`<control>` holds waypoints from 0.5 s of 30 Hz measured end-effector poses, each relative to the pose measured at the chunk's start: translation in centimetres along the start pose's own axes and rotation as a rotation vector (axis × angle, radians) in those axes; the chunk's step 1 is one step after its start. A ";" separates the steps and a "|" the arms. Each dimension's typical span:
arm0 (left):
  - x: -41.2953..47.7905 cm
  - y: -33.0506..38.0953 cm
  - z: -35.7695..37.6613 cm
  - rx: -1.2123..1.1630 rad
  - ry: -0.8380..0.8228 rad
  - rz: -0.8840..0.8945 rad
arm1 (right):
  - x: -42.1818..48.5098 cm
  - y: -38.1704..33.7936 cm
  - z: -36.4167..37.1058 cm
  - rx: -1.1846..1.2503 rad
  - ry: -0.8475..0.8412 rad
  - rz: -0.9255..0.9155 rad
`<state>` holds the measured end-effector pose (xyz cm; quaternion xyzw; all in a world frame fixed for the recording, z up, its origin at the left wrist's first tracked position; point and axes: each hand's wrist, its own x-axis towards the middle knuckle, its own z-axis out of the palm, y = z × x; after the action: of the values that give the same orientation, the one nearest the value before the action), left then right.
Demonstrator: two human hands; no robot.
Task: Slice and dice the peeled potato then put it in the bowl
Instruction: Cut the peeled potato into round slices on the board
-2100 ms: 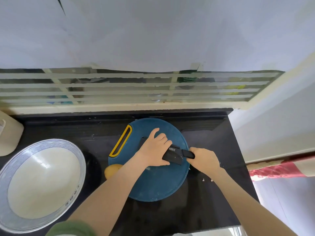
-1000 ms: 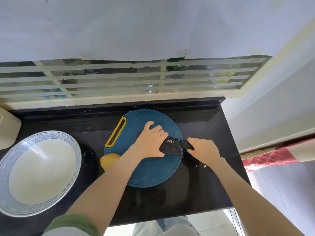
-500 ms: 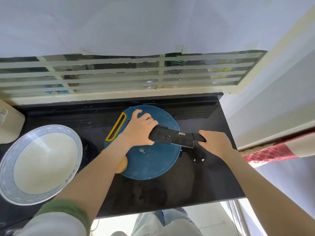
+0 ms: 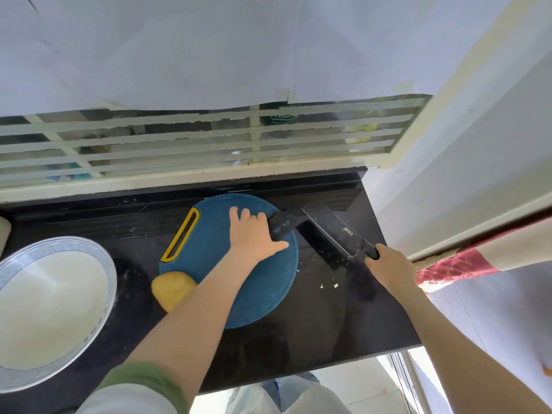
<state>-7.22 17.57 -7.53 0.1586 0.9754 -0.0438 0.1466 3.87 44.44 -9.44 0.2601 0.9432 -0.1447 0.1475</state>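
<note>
A peeled yellow potato point(image 4: 171, 289) lies on the black counter against the lower left edge of the round blue cutting board point(image 4: 260, 294), partly hidden by my left forearm. My left hand point(image 4: 254, 237) lies on the board's upper part and holds a black piece with holes point(image 4: 280, 226) between fingers and thumb. Right of the board, my right hand point(image 4: 388, 268) grips the handle of a black cleaver point(image 4: 330, 231), whose blade hangs over the counter with pale bits stuck to it. The white bowl point(image 4: 44, 245) with a grey patterned rim stands at far left.
The black counter point(image 4: 313, 330) ends at a front edge near my body and at a wall on the right. A barred window runs along the back. Small pale scraps point(image 4: 328, 285) lie right of the board. A pale container point(image 4: 3, 231) shows at the left edge.
My right hand has drawn the cleaver out from under my left hand and swung it to the right, off the board. My left hand stays on the board with the black piece.
</note>
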 end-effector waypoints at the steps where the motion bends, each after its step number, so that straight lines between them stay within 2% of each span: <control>1: 0.3 1.4 0.1 0.006 -0.023 0.012 | -0.1 0.2 0.1 0.028 0.006 0.025; 8: 3.0 10.0 0.5 0.051 -0.095 0.059 | 0.5 2.5 0.4 0.159 0.030 0.177; 15: 4.7 13.8 2.0 0.064 -0.084 0.069 | 1.7 4.5 0.5 0.196 0.045 0.258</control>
<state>-6.55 31.72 -11.36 0.1946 0.9605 -0.0765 0.1836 4.92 48.74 -11.38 0.3952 0.8864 -0.2101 0.1178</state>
